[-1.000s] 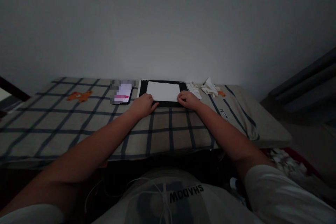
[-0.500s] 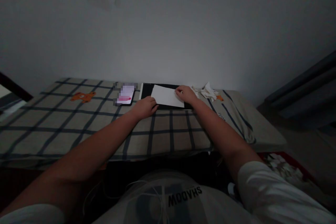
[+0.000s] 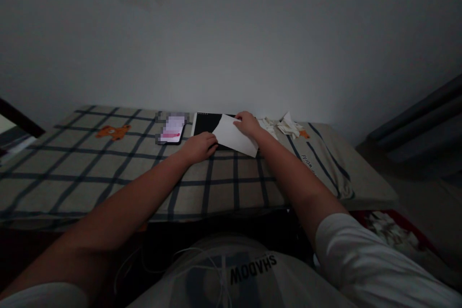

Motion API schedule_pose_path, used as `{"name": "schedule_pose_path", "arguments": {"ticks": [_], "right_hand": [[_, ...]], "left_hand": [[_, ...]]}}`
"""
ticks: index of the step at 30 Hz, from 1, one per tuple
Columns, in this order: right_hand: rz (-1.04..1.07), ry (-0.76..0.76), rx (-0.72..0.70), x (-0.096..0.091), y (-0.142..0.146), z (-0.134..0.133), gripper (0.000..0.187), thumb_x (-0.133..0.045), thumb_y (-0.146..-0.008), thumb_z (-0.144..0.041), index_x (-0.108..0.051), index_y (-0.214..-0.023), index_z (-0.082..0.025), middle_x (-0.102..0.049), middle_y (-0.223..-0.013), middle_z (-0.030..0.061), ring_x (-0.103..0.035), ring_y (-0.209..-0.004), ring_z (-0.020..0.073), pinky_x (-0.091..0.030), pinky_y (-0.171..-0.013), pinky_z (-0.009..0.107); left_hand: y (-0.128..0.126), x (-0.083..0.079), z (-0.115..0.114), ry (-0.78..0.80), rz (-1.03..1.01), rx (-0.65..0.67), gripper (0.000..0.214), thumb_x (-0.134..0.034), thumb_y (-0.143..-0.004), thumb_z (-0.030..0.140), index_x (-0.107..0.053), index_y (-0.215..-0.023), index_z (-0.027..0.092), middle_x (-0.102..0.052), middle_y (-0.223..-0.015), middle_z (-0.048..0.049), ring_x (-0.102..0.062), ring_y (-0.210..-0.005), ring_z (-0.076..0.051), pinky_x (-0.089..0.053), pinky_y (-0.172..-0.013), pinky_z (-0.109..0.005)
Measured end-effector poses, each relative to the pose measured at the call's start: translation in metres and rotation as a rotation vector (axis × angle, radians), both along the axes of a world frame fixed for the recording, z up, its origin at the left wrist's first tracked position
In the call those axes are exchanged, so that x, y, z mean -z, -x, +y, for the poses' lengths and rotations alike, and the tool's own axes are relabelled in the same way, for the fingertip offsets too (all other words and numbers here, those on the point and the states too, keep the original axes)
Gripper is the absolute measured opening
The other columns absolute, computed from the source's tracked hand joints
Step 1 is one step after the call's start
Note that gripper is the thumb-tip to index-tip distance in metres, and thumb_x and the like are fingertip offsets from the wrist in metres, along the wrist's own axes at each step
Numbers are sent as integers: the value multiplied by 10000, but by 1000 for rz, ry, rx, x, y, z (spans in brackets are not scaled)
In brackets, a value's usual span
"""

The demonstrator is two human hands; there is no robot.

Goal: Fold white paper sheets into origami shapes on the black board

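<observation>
A white sheet of paper (image 3: 234, 137) lies at a slant over a flat black board or folder (image 3: 207, 124) with a pale left edge. At the paper's lower left corner, the curled fingers of my left hand (image 3: 200, 147) are closed on its edge. My right hand (image 3: 248, 125) pinches the sheet near its upper right side, fingers bent together. The paper's lower right corner sticks out past the board's near edge. Both thumbs are partly hidden.
Crumpled paper scraps (image 3: 288, 126) lie right of the board. Left of it is a phone (image 3: 172, 130) with a lit screen. The checked cloth (image 3: 144, 173) covers the surface, which meets a grey wall (image 3: 231, 38). A red container of paper scraps (image 3: 391, 228) stands low at right.
My right hand has moved a little left and away from me. The sheet has turned clockwise, its lower right corner now over the board's near edge. My left hand has stayed put.
</observation>
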State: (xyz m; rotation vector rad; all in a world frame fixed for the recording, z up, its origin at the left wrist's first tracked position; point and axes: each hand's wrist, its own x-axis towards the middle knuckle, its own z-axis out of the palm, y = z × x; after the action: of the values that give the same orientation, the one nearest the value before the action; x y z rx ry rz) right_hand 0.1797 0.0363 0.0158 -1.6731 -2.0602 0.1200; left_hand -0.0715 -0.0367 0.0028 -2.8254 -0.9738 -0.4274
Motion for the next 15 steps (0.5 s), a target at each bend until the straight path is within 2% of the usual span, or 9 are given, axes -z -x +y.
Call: {"name": "schedule_pose_path", "arguments": {"ticks": [4, 6, 11, 15], "right_hand": [[200, 126, 2, -17, -10, -15, 163, -625, -842, -257, -744, -869, -150, -731, -894, 90, -620, -792, 188, -466, -758, 313], [332, 211, -10, -27, -18, -26, 167, -635, -836, -269, -739, -777, -153, -716, -797, 78, -593, -698, 173, -444, -677, 302], [750, 483, 42, -37, -33, -48, 67, -711, -748, -237, -719, -732, -172, -666, -669, 43, -530, -557, 136, -405, -535, 270], [974, 470, 46, -41, -36, -62, 151, -771, -708, -269, -651, -705, -178, -668, -679, 50, -546, -575, 145, -445, -546, 285]], "left_hand": [[0, 1, 0, 4, -16, -26, 370, -402, -990, 337, -679, -1148, 151, -680, -1184, -127, -606, -1135, -258, -508, -905, -380], [1, 3, 2, 12, -23, -26, 390, -394, -994, 352, -672, -1183, 154, -675, -1218, -125, -602, -1155, -254, -501, -931, -381], [1, 6, 8, 37, -60, 12, 416, -399, -994, 386, -662, -1228, 166, -667, -1271, -121, -597, -1195, -244, -457, -1025, -413], [-4, -6, 5, 80, -174, 28, 427, -437, -981, 425, -666, -1236, 169, -670, -1288, -111, -590, -1216, -247, -439, -1056, -435]]}}
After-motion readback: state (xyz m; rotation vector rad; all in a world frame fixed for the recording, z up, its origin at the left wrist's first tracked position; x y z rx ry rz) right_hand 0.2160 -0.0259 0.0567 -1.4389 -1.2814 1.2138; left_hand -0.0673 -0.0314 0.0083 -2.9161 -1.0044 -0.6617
